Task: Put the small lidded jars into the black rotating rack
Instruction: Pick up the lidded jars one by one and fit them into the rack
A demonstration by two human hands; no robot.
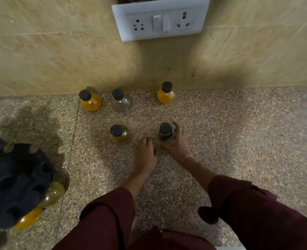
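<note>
Head view: the right hand [177, 141] grasps a dark jar [165, 132] on the bench [239, 123], left hand [146, 154] released beside it; smooth glass could slip when lifted.

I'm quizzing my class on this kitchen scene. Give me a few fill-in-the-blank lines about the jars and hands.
1. The right hand wraps the jar with ____ contents.
2. Counting that one, ____ jars stand on the counter.
3. The rack sits at the ____ edge of the view.
4. The left hand holds ____.

Missing: dark; five; left; nothing
</note>
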